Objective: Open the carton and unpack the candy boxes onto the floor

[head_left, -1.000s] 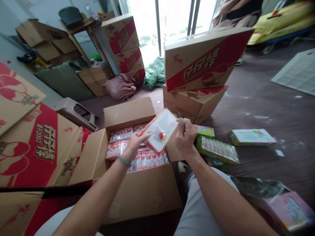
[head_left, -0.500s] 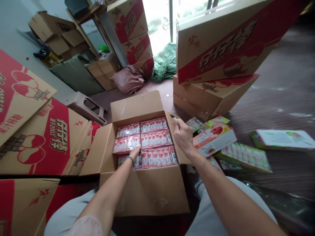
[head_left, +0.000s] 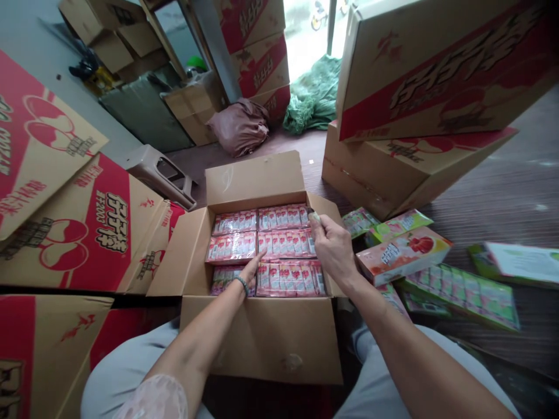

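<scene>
An open cardboard box (head_left: 262, 340) stands between my knees, packed with rows of clear-wrapped packs of red-and-white sachets (head_left: 286, 243). My left hand (head_left: 251, 270) reaches over its near side, fingers stretched out against the packs near the middle divide. The near-left pack (head_left: 227, 279) sits lower than the one behind it, partly covered by this hand. My right hand (head_left: 334, 244) is closed above the box's right edge. It grips a small tool (head_left: 314, 216) with a pale end and dark tip; its kind is unclear and most of it is hidden.
On the floor to the right lie an orange carton (head_left: 404, 256), green packs (head_left: 463, 291) and a white-topped carton (head_left: 524, 262). Large closed boxes (head_left: 375, 169) are stacked behind them. More red printed boxes (head_left: 87, 227) crowd the left, near a grey plastic stool (head_left: 161, 174).
My right hand has moved from the right flap inward over the packs' right edge. My left hand's fingers have shifted right, extending toward the middle packs. The camera view has shifted slightly.
</scene>
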`<move>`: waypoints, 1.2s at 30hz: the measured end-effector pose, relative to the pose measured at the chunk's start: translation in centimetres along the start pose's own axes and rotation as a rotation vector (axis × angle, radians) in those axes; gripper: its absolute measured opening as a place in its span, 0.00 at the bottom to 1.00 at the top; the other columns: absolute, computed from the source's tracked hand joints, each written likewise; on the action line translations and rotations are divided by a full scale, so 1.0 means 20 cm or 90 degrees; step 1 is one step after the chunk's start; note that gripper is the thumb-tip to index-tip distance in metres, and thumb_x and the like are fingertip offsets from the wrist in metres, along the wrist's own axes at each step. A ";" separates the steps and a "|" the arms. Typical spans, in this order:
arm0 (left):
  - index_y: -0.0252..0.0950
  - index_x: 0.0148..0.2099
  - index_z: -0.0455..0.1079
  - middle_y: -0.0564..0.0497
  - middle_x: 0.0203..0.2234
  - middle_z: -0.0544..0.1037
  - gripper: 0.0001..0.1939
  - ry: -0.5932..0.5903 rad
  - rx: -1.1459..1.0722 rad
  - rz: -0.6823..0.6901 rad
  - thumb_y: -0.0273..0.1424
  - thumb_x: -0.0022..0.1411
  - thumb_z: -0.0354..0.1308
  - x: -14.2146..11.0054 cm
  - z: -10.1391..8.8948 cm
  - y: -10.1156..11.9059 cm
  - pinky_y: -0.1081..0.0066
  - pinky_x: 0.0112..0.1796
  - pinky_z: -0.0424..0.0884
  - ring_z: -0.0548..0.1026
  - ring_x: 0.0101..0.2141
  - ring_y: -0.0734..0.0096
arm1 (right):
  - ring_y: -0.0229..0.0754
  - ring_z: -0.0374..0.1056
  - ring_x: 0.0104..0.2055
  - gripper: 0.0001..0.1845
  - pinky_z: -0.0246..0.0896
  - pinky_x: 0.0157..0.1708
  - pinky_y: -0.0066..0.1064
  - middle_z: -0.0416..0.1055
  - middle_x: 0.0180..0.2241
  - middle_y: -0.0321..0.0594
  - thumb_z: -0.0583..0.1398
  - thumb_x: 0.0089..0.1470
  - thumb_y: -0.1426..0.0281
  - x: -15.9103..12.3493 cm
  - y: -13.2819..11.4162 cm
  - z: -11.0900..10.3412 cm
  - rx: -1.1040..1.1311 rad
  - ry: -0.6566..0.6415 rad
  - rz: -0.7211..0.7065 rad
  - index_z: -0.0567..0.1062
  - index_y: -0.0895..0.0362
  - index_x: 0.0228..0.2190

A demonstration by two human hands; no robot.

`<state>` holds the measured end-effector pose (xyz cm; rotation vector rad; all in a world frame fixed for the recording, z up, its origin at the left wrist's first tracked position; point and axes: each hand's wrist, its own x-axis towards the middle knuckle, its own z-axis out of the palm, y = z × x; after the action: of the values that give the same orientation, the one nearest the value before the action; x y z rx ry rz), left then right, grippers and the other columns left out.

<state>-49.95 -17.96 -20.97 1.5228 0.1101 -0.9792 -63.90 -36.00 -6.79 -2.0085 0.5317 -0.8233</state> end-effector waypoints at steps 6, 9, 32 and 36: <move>0.36 0.22 0.64 0.58 0.15 0.64 0.22 0.149 0.101 0.163 0.37 0.30 0.75 -0.17 0.04 0.08 0.75 0.23 0.61 0.67 0.22 0.74 | 0.36 0.55 0.23 0.18 0.42 0.25 0.28 0.62 0.21 0.33 0.49 0.64 0.58 -0.02 -0.05 0.02 -0.124 -0.110 0.008 0.68 0.54 0.27; 0.36 0.24 0.64 0.60 0.16 0.64 0.24 0.215 0.141 0.237 0.38 0.30 0.75 -0.31 0.03 0.15 0.76 0.23 0.59 0.65 0.22 0.76 | 0.38 0.59 0.26 0.15 0.41 0.27 0.28 0.68 0.25 0.37 0.47 0.65 0.62 -0.03 -0.08 0.05 -0.189 -0.139 -0.040 0.71 0.54 0.35; 0.34 0.53 0.60 0.42 0.44 0.71 0.25 0.199 0.574 0.715 0.28 0.52 0.59 -0.34 -0.19 0.28 0.55 0.50 0.67 0.71 0.47 0.55 | 0.44 0.67 0.40 0.12 0.51 0.36 0.31 0.73 0.39 0.44 0.52 0.61 0.73 -0.05 -0.09 0.46 -0.491 -0.384 -0.409 0.74 0.55 0.42; 0.30 0.57 0.58 0.38 0.48 0.70 0.32 0.210 0.610 0.726 0.27 0.48 0.58 -0.33 -0.22 0.26 0.53 0.54 0.65 0.69 0.51 0.52 | 0.44 0.68 0.38 0.13 0.50 0.34 0.32 0.74 0.38 0.46 0.50 0.61 0.74 -0.06 -0.06 0.41 -0.546 -0.370 -0.359 0.73 0.57 0.41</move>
<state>-48.86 -12.33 -13.37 2.1375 -1.0241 0.2290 -58.67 -29.94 -9.39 -3.1138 -0.0715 -0.2626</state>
